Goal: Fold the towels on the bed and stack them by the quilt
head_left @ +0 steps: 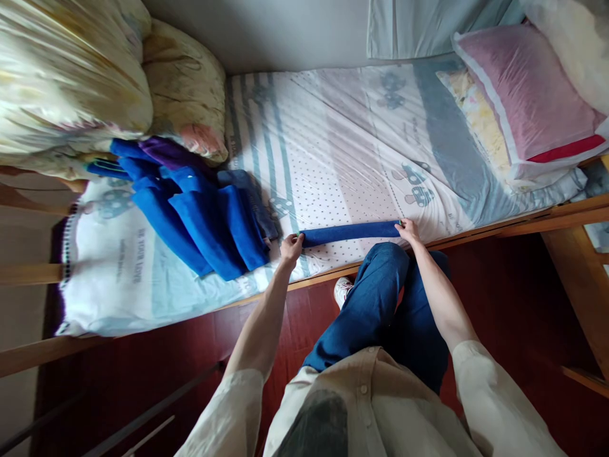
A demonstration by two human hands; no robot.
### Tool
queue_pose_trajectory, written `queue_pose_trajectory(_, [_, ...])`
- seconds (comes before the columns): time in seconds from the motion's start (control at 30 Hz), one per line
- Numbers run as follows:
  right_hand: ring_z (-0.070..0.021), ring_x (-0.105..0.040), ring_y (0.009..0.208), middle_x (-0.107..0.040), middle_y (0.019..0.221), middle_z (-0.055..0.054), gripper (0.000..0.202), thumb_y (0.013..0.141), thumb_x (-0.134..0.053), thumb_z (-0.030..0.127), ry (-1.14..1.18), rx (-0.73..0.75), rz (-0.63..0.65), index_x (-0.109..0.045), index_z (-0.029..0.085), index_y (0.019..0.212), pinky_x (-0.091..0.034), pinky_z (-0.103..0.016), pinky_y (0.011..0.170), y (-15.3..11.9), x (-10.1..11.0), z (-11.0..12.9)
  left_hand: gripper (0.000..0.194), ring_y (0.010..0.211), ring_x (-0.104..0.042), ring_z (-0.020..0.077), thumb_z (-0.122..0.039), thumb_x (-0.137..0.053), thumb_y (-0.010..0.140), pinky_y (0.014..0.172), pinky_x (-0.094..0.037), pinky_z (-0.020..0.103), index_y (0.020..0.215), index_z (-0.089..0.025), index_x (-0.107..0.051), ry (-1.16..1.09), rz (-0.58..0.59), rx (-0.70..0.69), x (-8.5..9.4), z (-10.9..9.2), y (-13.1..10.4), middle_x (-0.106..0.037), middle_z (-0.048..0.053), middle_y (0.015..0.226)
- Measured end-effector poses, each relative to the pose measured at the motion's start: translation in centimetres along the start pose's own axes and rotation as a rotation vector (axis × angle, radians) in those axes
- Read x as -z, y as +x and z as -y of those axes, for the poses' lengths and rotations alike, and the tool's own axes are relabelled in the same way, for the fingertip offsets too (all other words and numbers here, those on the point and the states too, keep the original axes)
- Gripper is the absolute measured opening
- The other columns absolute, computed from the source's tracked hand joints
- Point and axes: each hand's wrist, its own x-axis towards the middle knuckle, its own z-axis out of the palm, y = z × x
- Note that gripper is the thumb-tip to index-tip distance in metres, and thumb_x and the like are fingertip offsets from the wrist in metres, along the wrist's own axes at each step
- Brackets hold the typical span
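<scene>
A blue towel [351, 233], folded into a long narrow strip, lies along the front edge of the bed. My left hand [291, 246] pinches its left end, and my right hand [407, 230] grips the right end, so the strip runs nearly straight between them. Left of my left hand, several more blue towels [190, 216] lie overlapping in a loose heap. A purple cloth [174, 154] sits behind that heap, and a grey-blue cloth [250, 197] shows at its right side.
The bed's patterned sheet [333, 133] spreads under everything. Large floral bundles [185, 82] are piled at the back left. A pink pillow [528, 89] rests at the right end. The wooden bed rail [523, 227] borders the near side, above a dark red floor [495, 298].
</scene>
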Motion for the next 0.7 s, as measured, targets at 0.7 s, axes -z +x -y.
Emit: queue_pose_trajectory(0.7, [-0.0242, -0.076, 0.107, -0.080, 0.108, -0.012, 0.020, 0.090, -0.074, 0.024, -0.205, 0.011, -0.006, -0.074, 0.018, 0.109, -0.056, -0.035, 0.101, -0.9, -0.1, 0.1, 0.017, 0.103, -0.072, 0.0315, -0.034, -0.073, 0.085, 0.097, -0.054, 0.042, 0.089, -0.018, -0.070, 0.119, 0.014, 0.101, 0.4, -2.0, 1.1, -0.076, 0.012, 0.088])
